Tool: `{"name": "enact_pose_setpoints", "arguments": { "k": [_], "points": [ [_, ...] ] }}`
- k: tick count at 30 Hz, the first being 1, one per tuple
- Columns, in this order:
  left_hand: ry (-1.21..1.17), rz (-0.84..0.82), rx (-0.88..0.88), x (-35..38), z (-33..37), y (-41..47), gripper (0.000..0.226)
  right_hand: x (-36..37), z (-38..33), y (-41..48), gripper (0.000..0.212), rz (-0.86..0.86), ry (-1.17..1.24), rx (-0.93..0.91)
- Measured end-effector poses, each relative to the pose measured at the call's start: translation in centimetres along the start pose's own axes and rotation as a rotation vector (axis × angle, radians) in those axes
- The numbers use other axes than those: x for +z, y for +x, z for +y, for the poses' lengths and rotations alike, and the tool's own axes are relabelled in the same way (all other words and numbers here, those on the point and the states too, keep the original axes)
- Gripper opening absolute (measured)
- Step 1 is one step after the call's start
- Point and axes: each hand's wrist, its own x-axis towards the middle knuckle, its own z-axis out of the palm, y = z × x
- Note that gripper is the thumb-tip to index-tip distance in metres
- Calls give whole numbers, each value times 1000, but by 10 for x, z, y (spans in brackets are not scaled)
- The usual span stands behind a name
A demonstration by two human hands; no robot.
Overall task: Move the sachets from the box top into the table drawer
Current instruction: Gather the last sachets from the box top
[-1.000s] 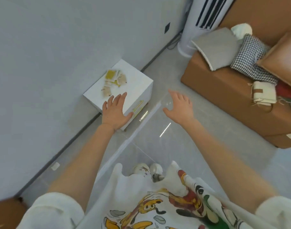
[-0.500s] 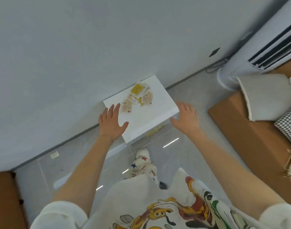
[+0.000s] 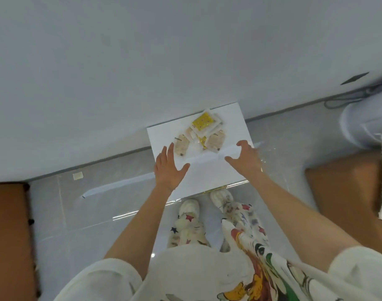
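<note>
A small white box-shaped bedside table (image 3: 233, 118) stands against the grey wall, seen from straight above. Several sachets (image 3: 202, 132) lie in a loose pile on the far part of its top: a yellow one (image 3: 202, 122) on top, beige ones around it. My left hand (image 3: 169, 168) hovers open over the table's near left part, fingertips just short of the leftmost beige sachet (image 3: 181, 146). My right hand (image 3: 244, 158) is open with curled fingers over the right part, close to the pile. The drawer front is hidden below the top; only a thin gold strip (image 3: 216, 190) shows.
My feet in white shoes (image 3: 189, 208) stand right at the table's front edge. A brown sofa (image 3: 346, 187) is at the right, a white floor-standing air conditioner (image 3: 363, 122) beyond it with a cable along the wall. Brown furniture (image 3: 7, 224) sits at the left edge.
I have stepped up to the table and now look straight down on it. Both hands have moved forward over its top, toward the sachets.
</note>
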Motion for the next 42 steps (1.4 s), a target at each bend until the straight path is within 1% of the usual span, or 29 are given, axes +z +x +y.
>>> {"name": "enact_pose_setpoints", "arguments": {
  "k": [2,6,9,12,15,16,18,20,22,24,26,29,32,36,38,40,42],
  "points": [
    [-9,-1,1,16,-2,8,88,11,-3,22,63,4,80,17],
    [-70,95,-75,80,-18,74,86,59,-2,122,83,46,178,-11],
    [-137,202,-101,115,-28,111,86,90,2,175,94,98,212,-44],
    [-223,279,-104,138,-27,134,87,117,1,199,102,113,219,-19],
    [-292,333,-165,151,-15,149,88,133,-9,210,107,122,187,48],
    [-286,351,-192,155,-11,153,88,136,-11,212,106,130,175,65],
    [-254,382,-250,162,-8,160,86,141,-9,216,98,180,145,65],
    [-221,396,-309,166,-7,166,85,143,0,215,86,240,154,16],
    [-172,416,-353,168,-6,172,86,143,8,214,75,265,172,-33],
    [-142,425,-386,168,-4,177,88,140,12,214,71,252,166,-61],
    [-134,427,-399,169,-4,180,90,135,13,219,75,221,187,-75],
    [-98,430,-377,171,-9,179,87,125,16,226,87,160,187,-108],
    [-106,427,-377,170,-11,179,87,113,17,233,98,43,136,-169],
    [-183,423,-409,165,-9,179,87,103,17,241,103,-126,208,-100],
    [-210,412,-426,164,-8,178,82,101,20,241,97,-151,236,-107],
    [-255,412,-450,163,-8,176,77,102,24,240,82,-161,251,-106],
    [-310,419,-500,161,-7,173,72,102,26,238,71,-174,255,-78]
  ]
}}
